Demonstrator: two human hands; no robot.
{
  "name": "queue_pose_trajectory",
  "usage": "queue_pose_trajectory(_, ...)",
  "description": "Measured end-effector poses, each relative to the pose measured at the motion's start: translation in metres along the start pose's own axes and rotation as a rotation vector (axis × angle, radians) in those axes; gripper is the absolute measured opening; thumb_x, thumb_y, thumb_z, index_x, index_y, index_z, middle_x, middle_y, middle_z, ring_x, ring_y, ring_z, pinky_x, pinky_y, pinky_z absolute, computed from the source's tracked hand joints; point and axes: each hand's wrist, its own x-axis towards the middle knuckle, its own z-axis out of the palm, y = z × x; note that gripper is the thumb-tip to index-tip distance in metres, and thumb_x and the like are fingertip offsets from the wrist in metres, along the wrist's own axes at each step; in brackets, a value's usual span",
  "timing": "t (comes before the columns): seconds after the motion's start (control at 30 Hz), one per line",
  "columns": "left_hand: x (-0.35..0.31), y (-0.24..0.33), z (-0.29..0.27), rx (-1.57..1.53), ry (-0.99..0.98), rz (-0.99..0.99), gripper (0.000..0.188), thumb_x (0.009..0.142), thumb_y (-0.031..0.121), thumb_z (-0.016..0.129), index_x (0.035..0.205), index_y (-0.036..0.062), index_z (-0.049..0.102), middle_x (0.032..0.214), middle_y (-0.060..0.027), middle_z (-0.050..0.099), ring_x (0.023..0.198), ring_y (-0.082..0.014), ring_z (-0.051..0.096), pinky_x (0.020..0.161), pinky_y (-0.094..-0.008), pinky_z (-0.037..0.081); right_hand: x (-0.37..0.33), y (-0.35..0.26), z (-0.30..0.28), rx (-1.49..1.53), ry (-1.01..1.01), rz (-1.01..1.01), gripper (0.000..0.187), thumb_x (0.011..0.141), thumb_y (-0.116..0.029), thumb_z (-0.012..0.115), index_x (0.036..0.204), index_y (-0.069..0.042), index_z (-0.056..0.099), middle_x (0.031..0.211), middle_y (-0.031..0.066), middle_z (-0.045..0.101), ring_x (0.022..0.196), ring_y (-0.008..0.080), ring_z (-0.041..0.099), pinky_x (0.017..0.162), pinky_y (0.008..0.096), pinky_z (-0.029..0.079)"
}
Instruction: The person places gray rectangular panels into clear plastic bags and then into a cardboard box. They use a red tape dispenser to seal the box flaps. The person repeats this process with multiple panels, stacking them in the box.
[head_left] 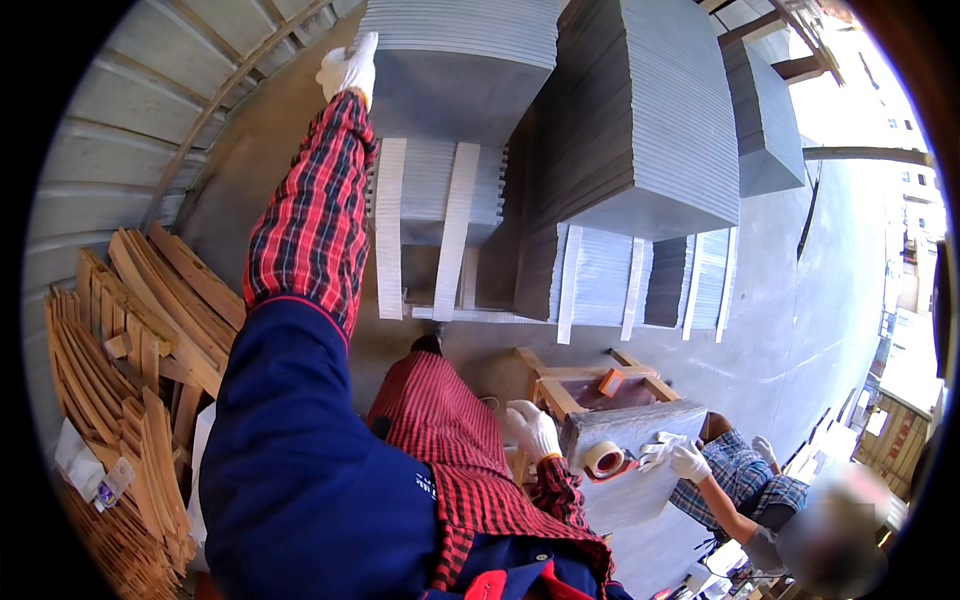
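Grey slab stack (455, 95): pinch risk at left hand (350, 72)

Head view: stack's out ahead, top of view, w/ left hand (white-gloved, at long reach) at its L edge; can't tell if fingers grip a slab or just rest there. Right hand (533, 430) is nr the bench (620, 425), fingers loosely curled; can't tell if it holds anything. On bench: tape roll (604, 460). Co-worker's hand (690, 462) is at the far R side.

Risks, my guess: a one-handed pull at that reach cd shift a slab unevenly, so it tips or nips fingers btwn edges. Thin edges cd snag glove cloth too. Tape roll sits nr bench's L edge; a careless right-hand swing cd knock it off. Curved timber pile (150, 330) on L = poss. trip hazard if footing strays.
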Motion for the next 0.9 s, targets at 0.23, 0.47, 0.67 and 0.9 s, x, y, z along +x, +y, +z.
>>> queue_pose_trajectory(0.23,-0.011,0.002,0.025,-0.081,0.129,0.098,0.061,0.078,0.045,0.082,0.116,-0.0009,0.068,0.116,-0.0210,0.070,0.101,-0.0340,0.070,0.091,-0.0432,0.055,0.010,-0.016,-0.003,0.097,0.002,0.076,0.039,0.093,-0.035,0.056,0.115,-0.005,0.070,0.092,0.0201,0.072,0.074,0.0277,0.070,0.071,0.0375,0.054)
queue_pose_trajectory(0.47,-0.006,-0.018,0.020,-0.335,0.034,0.157,0.046,0.073,0.039,0.088,0.090,-0.0011,0.074,0.096,-0.0128,0.075,0.089,-0.0272,0.071,0.085,-0.0390,0.054,0.045,-0.051,-0.013,-0.099,0.010,-0.128,0.039,0.094,-0.036,0.055,0.116,-0.006,0.069,0.112,0.0190,0.071,0.104,0.0391,0.067,0.091,0.0444,0.052)
queue_pose_trajectory(0.67,-0.032,0.003,0.010,-0.329,0.070,0.044,0.050,0.070,0.040,0.090,0.092,-0.0008,0.071,0.095,-0.0140,0.074,0.087,-0.0278,0.071,0.083,-0.0395,0.054,0.078,-0.098,-0.045,-0.190,0.070,-0.286,0.036,0.094,-0.034,0.057,0.115,-0.008,0.069,0.107,0.0191,0.071,0.098,0.0376,0.068,0.087,0.0423,0.053)
queue_pose_trajectory(0.9,-0.041,-0.003,0.007,-0.218,0.149,0.074,0.057,0.074,0.049,0.085,0.087,-0.0030,0.066,0.090,-0.0170,0.066,0.084,-0.0316,0.066,0.080,-0.0439,0.052,0.088,-0.165,-0.079,-0.209,0.184,-0.401,0.037,0.091,-0.030,0.062,0.120,-0.007,0.067,0.107,0.0181,0.071,0.098,0.0354,0.069,0.087,0.0406,0.054)
